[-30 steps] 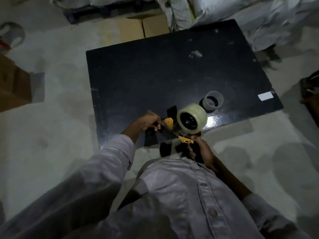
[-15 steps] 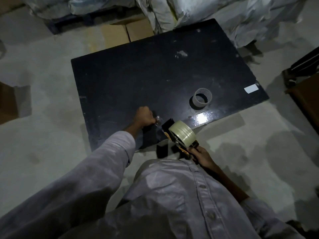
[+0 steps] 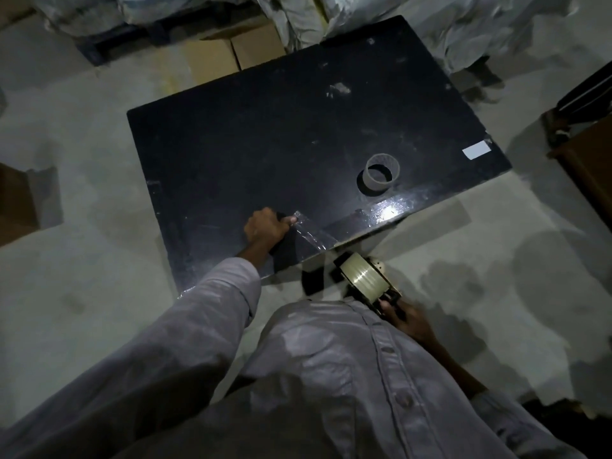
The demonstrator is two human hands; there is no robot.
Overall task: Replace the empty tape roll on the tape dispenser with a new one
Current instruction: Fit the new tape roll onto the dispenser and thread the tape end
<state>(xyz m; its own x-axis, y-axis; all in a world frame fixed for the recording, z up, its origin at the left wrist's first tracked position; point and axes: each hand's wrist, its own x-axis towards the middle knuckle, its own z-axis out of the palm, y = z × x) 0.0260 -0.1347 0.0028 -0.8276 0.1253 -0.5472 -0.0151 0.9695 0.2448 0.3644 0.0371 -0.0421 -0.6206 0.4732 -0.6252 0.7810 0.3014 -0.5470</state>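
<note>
The tape dispenser (image 3: 387, 298) carries a full clear tape roll (image 3: 362, 278) and hangs just off the near edge of the black table (image 3: 265, 144). My right hand (image 3: 409, 321) grips its handle from below. A stretch of clear tape (image 3: 313, 235) runs from the roll up to my left hand (image 3: 266, 228), which pinches the tape's free end over the table's near part. The empty cardboard core (image 3: 381, 173) stands on the table, farther right, apart from both hands.
A white label (image 3: 476, 150) sits at the table's right corner. Cardboard boxes (image 3: 231, 54) and wrapped sacks (image 3: 463, 24) lie behind the table. A brown box (image 3: 16, 200) is at the left and dark furniture (image 3: 586, 154) at the right on the concrete floor.
My right hand has drawn the dispenser back off the table edge toward my body. My left hand stayed over the table with the tape end, so a length of tape has unrolled between them.
</note>
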